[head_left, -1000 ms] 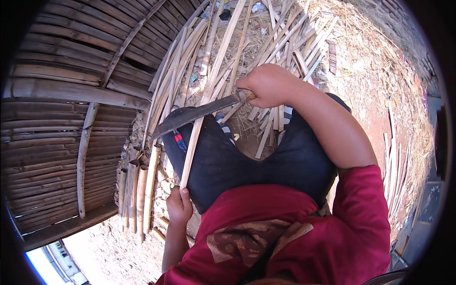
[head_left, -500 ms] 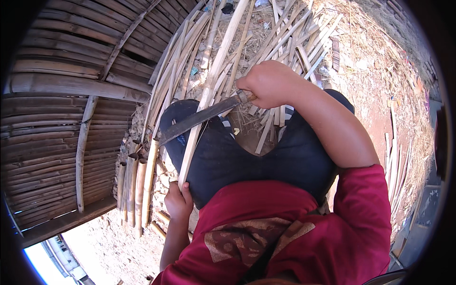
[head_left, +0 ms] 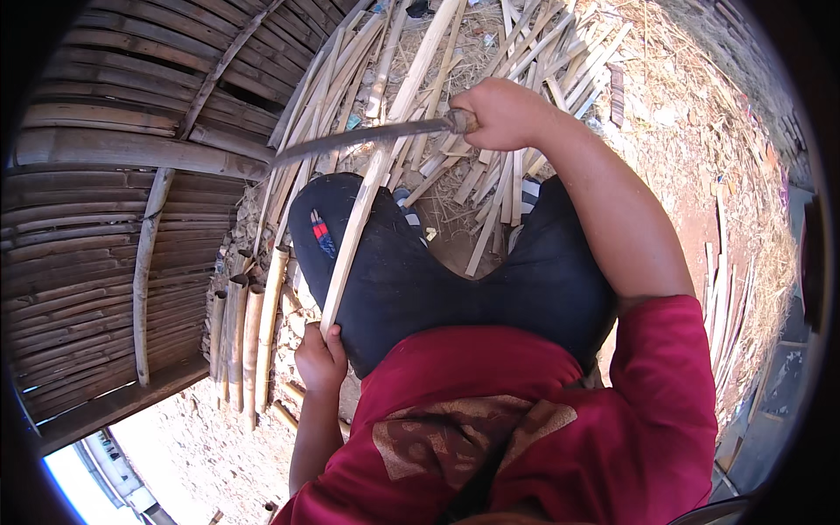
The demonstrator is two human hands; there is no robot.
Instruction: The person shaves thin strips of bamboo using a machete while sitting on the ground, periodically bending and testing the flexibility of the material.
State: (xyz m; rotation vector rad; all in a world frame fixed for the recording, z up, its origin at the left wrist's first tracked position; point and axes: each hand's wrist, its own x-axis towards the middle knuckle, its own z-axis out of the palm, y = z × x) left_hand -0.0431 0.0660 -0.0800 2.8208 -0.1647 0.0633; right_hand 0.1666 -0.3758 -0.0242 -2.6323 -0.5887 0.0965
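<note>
My right hand (head_left: 506, 114) is closed round the handle of a long machete (head_left: 372, 134), its dark blade reaching left across a pale bamboo strip (head_left: 357, 223). Whether the blade touches the strip I cannot tell; its tip is blurred. Near my left hip, my left hand (head_left: 321, 357) grips the strip's near end, thumb on top. From there the strip slants over my dark-trousered left thigh toward the far top of the view.
Many split bamboo strips (head_left: 503, 188) lie beyond my knees among shavings. Upright bamboo poles (head_left: 252, 337) stand left, beside a slatted bamboo wall (head_left: 79, 236). More thin strips (head_left: 724, 293) lie at the right. A dark flat piece (head_left: 617, 94) rests on the ground at the far right.
My right hand and the machete have moved farther away from my body along the strip, and the blade lies more level. My left hand still holds the near end, shifted slightly.
</note>
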